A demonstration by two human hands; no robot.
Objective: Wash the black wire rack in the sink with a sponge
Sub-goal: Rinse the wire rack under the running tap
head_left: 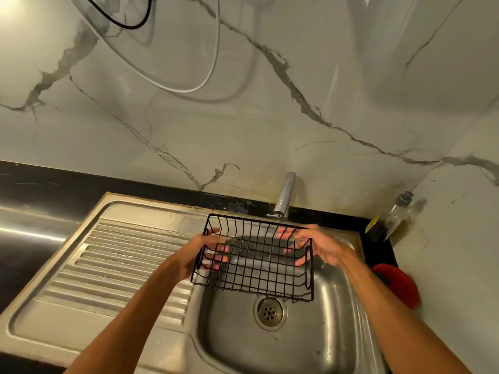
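You hold the black wire rack (253, 255) at centre frame, above the stainless steel sink basin (324, 327), just below the chrome tap (285, 195). Your left hand (199, 255) grips its left end, your right hand (317, 245) its right end.

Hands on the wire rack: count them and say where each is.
2. The left hand holds the left end of the wire rack; the right hand holds its right end, above the sink.

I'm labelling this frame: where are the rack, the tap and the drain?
rack (253, 268): head view, middle of its wire floor.
tap (285, 195): head view, midway along the spout.
drain (269, 313): head view, centre of the strainer.
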